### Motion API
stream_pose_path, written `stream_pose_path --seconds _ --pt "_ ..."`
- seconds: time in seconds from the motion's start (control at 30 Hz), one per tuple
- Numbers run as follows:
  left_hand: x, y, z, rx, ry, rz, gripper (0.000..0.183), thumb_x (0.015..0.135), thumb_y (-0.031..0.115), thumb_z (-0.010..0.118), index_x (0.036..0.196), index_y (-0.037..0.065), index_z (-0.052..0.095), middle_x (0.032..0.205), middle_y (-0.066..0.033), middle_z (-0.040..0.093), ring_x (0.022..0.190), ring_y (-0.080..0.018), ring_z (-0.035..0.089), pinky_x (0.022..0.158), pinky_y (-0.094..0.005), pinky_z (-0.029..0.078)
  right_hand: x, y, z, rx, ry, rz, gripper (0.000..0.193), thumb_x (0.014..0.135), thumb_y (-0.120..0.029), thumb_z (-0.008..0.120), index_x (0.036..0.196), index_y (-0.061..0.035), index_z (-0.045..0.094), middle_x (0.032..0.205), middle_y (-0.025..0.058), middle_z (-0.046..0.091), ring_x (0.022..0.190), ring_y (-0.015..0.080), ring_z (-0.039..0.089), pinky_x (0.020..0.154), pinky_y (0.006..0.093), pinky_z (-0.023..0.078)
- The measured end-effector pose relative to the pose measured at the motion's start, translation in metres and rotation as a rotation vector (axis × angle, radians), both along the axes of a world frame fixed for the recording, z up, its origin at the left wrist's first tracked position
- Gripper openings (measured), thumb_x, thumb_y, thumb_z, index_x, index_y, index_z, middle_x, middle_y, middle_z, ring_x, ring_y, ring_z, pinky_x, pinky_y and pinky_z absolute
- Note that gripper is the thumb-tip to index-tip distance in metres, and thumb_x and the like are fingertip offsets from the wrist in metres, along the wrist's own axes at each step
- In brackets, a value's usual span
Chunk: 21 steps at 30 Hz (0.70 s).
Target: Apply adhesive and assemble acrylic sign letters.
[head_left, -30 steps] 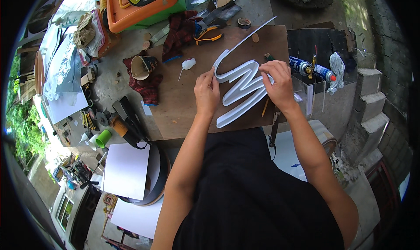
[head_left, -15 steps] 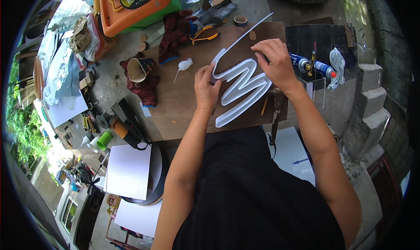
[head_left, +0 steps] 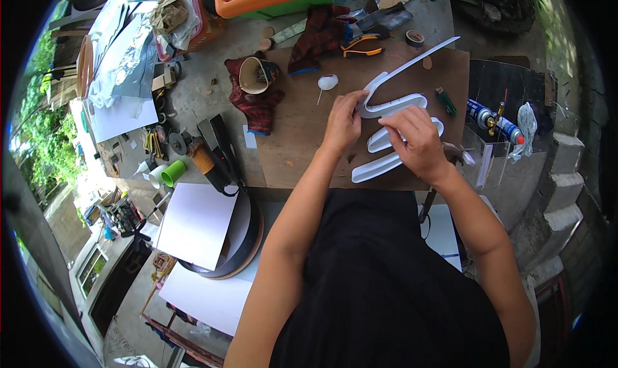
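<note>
A white zigzag channel shape (head_left: 380, 170), made of upright bent strip, lies on the brown board (head_left: 296, 146); one long straight strip end reaches out to the far right. My left hand (head_left: 346, 118) pinches the strip at its upper left bend. Above the middle folds, my right hand (head_left: 417, 139) is curled with thumb and fingers together; whatever is between them, if anything, is too small to make out. It covers part of the shape. A small green, dark-ended object (head_left: 445, 101), lighter-like, lies on the board to the right.
Orange-handled pliers (head_left: 362, 46), a tape roll (head_left: 414, 38), a small white bottle with a thin nozzle (head_left: 327, 82), checked gloves (head_left: 254, 114) and a paper cup (head_left: 255, 76) lie beyond. An angle grinder (head_left: 203, 159) sits at left, gas canisters (head_left: 496, 120) at right.
The view has shifted, so the table appears further right. My right hand has moved nearer, over the middle of the white shape. The green object now shows on the board. My left hand still holds the strip.
</note>
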<state>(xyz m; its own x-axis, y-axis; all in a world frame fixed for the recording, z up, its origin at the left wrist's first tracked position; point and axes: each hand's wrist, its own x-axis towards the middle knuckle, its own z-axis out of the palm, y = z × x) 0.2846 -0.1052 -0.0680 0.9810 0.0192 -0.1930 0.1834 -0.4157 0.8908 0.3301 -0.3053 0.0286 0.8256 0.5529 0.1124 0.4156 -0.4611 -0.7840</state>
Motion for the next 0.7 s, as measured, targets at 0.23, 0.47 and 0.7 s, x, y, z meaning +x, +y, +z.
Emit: stream_pose_path --seconds 0.23,0.47,0.7 --pt "-0.006 -0.002 -0.007 -0.128 -0.072 0.076 0.055 0.078 -0.015 0.058 0.127 0.005 0.069 0.125 -0.0131 0.072 0.105 -0.0353 0.063 0.097 -0.0423 0.052 -0.061 0.192 -0.006 0.067 0.012 0.635 0.013 0.084 -0.009 0.068 0.096 -0.0052 0.071 0.097 0.0064 0.065 0.097 0.0267 0.061 0.086 0.0389 0.053" --pt "-0.007 0.004 -0.011 -0.129 -0.182 0.066 0.053 0.080 -0.018 0.054 0.126 0.004 0.068 0.129 -0.0131 0.069 0.110 -0.0360 0.061 0.100 -0.0437 0.051 -0.093 0.348 -0.071 -0.318 -0.185 0.801 0.012 0.088 -0.020 0.069 0.092 -0.0112 0.076 0.102 0.0036 0.066 0.111 0.0255 0.058 0.087 0.0388 0.045" --pt "-0.006 0.007 -0.013 -0.174 -0.150 0.002 0.056 0.077 -0.013 0.061 0.130 0.004 0.065 0.135 -0.0126 0.066 0.115 -0.0378 0.059 0.104 -0.0452 0.049 -0.090 0.380 -0.107 -0.581 -0.362 0.976 0.027 0.094 -0.026 0.068 0.116 -0.0154 0.080 0.121 -0.0004 0.069 0.121 0.0245 0.056 0.096 0.0457 0.043"
